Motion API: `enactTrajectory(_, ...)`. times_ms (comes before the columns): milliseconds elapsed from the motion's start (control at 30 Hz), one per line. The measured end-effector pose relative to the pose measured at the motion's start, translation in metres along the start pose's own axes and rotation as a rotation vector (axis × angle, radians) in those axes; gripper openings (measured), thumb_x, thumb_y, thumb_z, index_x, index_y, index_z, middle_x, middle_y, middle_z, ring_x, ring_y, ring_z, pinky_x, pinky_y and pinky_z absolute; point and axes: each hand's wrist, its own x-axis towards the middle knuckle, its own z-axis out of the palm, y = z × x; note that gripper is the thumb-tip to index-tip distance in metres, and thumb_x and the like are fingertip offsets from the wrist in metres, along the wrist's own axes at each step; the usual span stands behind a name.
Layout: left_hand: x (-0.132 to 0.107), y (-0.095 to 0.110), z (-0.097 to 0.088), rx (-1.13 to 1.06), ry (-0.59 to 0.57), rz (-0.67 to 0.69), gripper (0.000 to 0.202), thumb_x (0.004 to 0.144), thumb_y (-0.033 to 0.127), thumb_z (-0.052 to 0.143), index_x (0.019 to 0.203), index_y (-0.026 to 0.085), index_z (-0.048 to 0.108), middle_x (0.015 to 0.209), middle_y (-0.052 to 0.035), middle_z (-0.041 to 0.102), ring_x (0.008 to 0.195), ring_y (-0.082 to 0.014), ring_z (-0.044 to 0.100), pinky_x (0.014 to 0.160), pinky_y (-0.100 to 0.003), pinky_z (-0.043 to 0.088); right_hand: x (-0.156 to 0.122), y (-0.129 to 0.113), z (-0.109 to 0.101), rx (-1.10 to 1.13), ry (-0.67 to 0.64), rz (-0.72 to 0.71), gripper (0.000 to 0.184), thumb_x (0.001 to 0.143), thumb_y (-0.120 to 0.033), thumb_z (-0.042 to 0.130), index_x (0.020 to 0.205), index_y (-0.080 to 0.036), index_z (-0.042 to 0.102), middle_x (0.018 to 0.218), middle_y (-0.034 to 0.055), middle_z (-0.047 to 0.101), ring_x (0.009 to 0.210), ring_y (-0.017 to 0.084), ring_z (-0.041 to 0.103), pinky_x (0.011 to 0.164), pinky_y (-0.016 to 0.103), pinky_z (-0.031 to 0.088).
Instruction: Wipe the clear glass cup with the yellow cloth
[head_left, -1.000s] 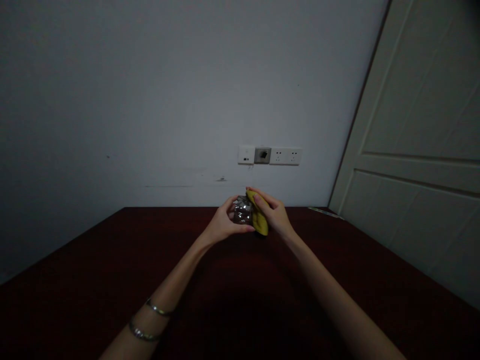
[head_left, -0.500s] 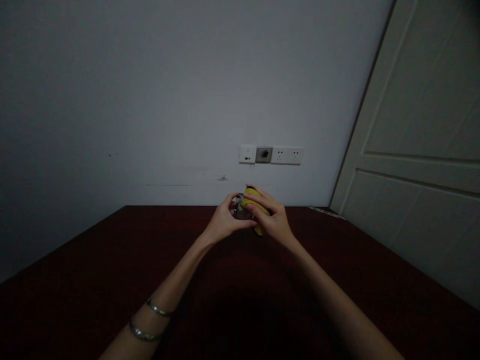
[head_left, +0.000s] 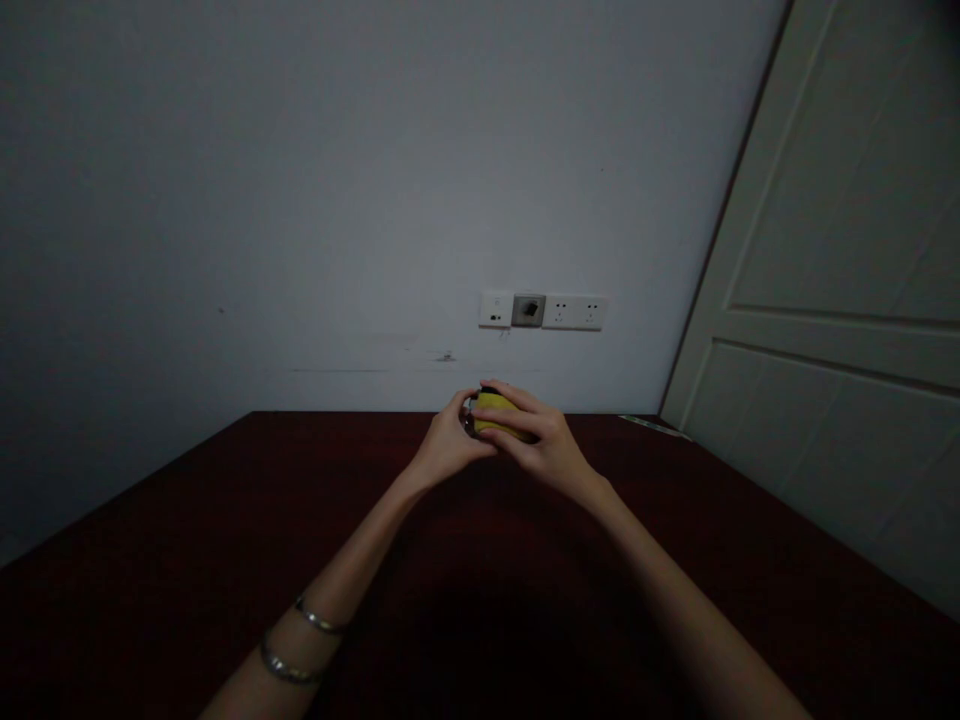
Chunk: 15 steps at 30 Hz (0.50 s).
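Both my hands meet above the far part of a dark red table (head_left: pixel 225 560). My left hand (head_left: pixel 444 450) is closed around a small clear faceted glass (head_left: pixel 471 424), which is almost hidden now. My right hand (head_left: pixel 541 447) presses a yellow cloth (head_left: pixel 493 410) over the top and front of that glass, fingers curled over the cloth. Two metal bangles (head_left: pixel 300 640) sit on my left wrist.
A grey wall stands just behind the table with a row of white sockets (head_left: pixel 543 311). A pale panelled door (head_left: pixel 847 300) closes off the right side. A thin light strip (head_left: pixel 649 425) lies at the table's far right corner.
My right hand has swung the yellow cloth from the glass's right side up over its top and front. The glass, plainly visible before, is now mostly covered. The left hand stays put.
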Motion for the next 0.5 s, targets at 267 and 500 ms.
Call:
enactTrajectory(267, 0.000, 0.001, 0.002, -0.035, -0.085, 0.027, 0.078, 0.052, 0.023, 0.083, 0.123, 0.017, 0.051, 0.120, -0.0120, 0.059, 0.110, -0.0267, 0.056, 0.097, -0.044, 0.042, 0.002, 0.016, 0.001, 0.117, 0.194, 0.244, 0.025, 0.080, -0.036, 0.062, 0.102, -0.027, 0.070, 0.117, 0.0043, 0.066, 0.116, 0.022, 0.056, 0.103, 0.042, 0.039)
enactTrajectory(500, -0.002, 0.012, 0.003, -0.115, -0.115, -0.057, 0.075, 0.051, 0.026, 0.084, 0.118, 0.014, 0.054, 0.114, -0.0118, 0.063, 0.103, -0.0237, 0.060, 0.092, -0.040, 0.046, 0.007, 0.021, -0.005, 0.318, 0.208, 0.445, 0.034, 0.078, -0.046, 0.059, 0.098, -0.021, 0.071, 0.105, 0.0062, 0.071, 0.100, 0.024, 0.063, 0.093, 0.040, 0.046)
